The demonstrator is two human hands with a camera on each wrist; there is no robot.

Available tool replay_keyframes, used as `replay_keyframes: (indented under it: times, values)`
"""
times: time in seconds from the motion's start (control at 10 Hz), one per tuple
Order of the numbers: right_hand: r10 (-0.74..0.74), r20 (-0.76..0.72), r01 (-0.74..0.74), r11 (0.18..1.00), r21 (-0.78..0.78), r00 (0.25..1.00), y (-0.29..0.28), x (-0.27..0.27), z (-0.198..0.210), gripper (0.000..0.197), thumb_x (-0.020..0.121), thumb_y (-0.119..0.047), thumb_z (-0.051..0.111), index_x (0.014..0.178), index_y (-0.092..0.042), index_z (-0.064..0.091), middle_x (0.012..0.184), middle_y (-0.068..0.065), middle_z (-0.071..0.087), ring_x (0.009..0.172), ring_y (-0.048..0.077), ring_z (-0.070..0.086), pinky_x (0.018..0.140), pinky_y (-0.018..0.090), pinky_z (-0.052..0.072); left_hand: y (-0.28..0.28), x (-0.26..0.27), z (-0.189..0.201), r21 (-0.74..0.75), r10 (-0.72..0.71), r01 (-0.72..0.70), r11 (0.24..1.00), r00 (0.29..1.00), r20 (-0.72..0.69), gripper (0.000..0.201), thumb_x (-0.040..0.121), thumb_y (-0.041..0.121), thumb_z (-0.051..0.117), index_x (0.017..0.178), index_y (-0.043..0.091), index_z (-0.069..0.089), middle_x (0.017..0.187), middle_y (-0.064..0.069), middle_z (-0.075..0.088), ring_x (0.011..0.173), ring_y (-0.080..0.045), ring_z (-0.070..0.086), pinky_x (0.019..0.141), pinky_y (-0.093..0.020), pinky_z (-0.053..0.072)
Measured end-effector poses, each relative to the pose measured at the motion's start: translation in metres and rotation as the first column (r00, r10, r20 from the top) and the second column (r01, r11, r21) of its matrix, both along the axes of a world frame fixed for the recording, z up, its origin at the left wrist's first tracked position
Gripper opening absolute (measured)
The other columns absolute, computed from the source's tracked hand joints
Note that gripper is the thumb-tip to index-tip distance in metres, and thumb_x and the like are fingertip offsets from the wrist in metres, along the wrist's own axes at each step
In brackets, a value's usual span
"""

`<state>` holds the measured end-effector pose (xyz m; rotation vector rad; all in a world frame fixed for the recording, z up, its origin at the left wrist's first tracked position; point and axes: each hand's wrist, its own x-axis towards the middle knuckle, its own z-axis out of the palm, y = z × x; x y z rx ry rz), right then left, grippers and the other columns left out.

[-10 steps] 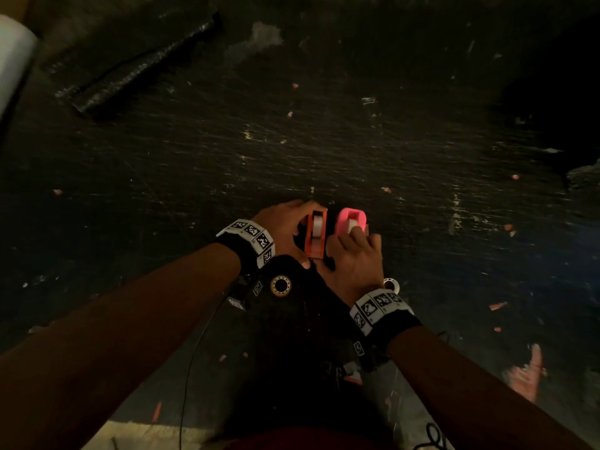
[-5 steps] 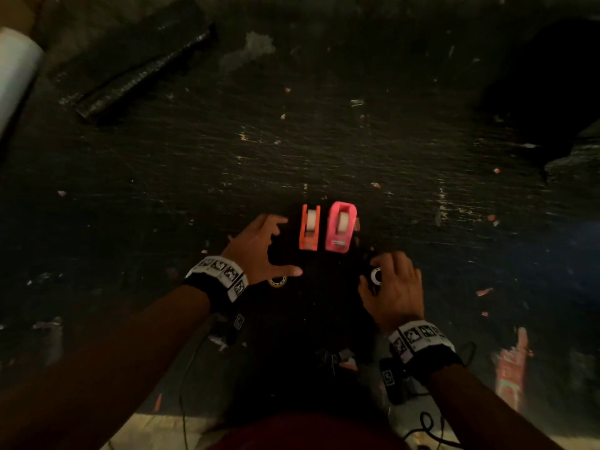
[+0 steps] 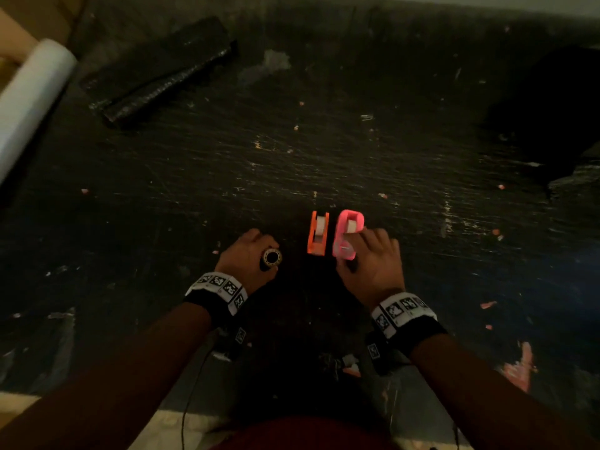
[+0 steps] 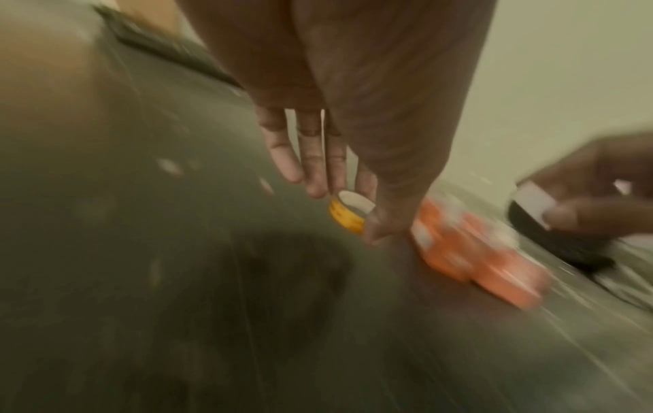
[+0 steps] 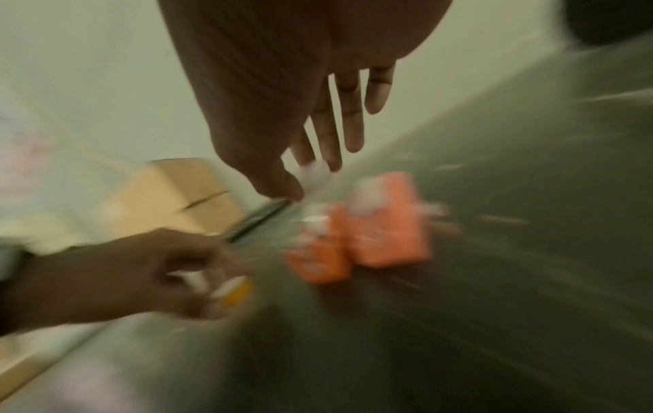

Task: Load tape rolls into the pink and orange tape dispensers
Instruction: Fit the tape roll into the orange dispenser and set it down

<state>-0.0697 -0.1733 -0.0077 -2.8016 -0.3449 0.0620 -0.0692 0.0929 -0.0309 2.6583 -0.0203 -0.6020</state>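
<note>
A person's left hand (image 3: 246, 254) pinches a small yellow-edged tape roll (image 3: 272, 256) between thumb and fingertips, just left of two tape dispensers on a dark, scuffed work surface (image 3: 324, 151). In the left wrist view the roll (image 4: 348, 211) sits at the tips of loosely extended fingers (image 4: 310, 167), its pale core facing up. The right hand (image 3: 373, 264) reaches to the near end of the pink dispenser (image 3: 348, 233); in the right wrist view, thumb and forefinger close on something small and white (image 5: 316, 173), blurred past identifying, while the other fingers stay straight and slightly parted. The orange dispenser (image 3: 318, 233) stands upright just beside the pink one, apart from both hands; each carries a pale roll in its well. Both wrist views are smeared by motion.

The black surface is scratched, flecked with paint and littered with small pink and white scraps. A black wrapped bundle (image 3: 162, 73) lies at the far left, a white roll of sheet material (image 3: 29, 102) crosses the left edge, and dark cloth (image 3: 552, 115) is heaped at the far right. A cardboard box (image 5: 176, 198) stands against a pale wall (image 5: 88, 69) beyond.
</note>
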Motion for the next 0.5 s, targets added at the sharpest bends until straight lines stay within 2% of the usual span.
replay_keyframes:
  times: [0.1,0.2,0.3,0.4,0.5]
  values:
    - [0.183,-0.032,-0.185,0.98,-0.069,0.983,0.05,0.028,0.011,0.038,0.079,-0.038,0.067,0.113,-0.022,0.069,0.11,0.003,0.069,0.107,0.032,0.057,0.087,0.046,0.043,0.016,0.019,0.007,0.063,0.065,-0.066,0.996,0.998,0.007,0.045,0.078,0.033,0.081,0.118,0.036,0.059,0.129,0.004,0.052,0.118,-0.021,0.057,0.095,-0.041,0.054]
    - [0.322,-0.124,-0.339,0.927,-0.158,0.939,0.089,0.046,0.007,0.04,0.081,-0.036,0.066,0.118,-0.019,0.067,0.115,0.004,0.068,0.114,0.034,0.052,0.09,0.048,0.04,0.027,0.032,0.009,0.088,0.096,-0.096,0.991,0.995,0.005,0.048,0.077,0.03,0.082,0.121,0.032,0.061,0.131,0.0,0.053,0.124,-0.023,0.054,0.1,-0.043,0.052]
    - [0.366,-0.236,-0.42,0.871,-0.255,0.9,0.109,0.055,-0.003,0.039,0.083,-0.036,0.066,0.116,-0.016,0.066,0.115,0.006,0.069,0.12,0.035,0.048,0.095,0.051,0.036,0.031,0.038,0.008,0.105,0.069,-0.067,0.992,0.997,-0.024,0.051,0.078,0.03,0.082,0.124,0.03,0.06,0.134,-0.001,0.052,0.128,-0.024,0.05,0.103,-0.041,0.05]
    - [0.384,-0.26,-0.449,0.848,-0.28,0.886,0.114,0.055,-0.014,0.041,0.085,-0.038,0.065,0.12,-0.016,0.065,0.119,0.007,0.068,0.122,0.035,0.047,0.099,0.052,0.035,0.029,0.041,0.006,0.124,0.038,-0.03,0.992,0.997,-0.063,0.057,0.081,0.032,0.08,0.133,0.029,0.055,0.146,-0.003,0.046,0.137,-0.025,0.044,0.109,-0.039,0.044]
    - [0.333,-0.245,-0.395,0.875,-0.28,0.911,0.11,0.051,-0.013,0.052,0.085,-0.045,0.064,0.13,-0.02,0.059,0.128,0.007,0.061,0.125,0.032,0.045,0.1,0.051,0.034,0.03,0.038,0.008,0.118,0.065,-0.055,0.992,0.995,-0.081,0.065,0.081,0.034,0.081,0.139,0.03,0.051,0.149,-0.003,0.042,0.139,-0.025,0.043,0.11,-0.041,0.043]
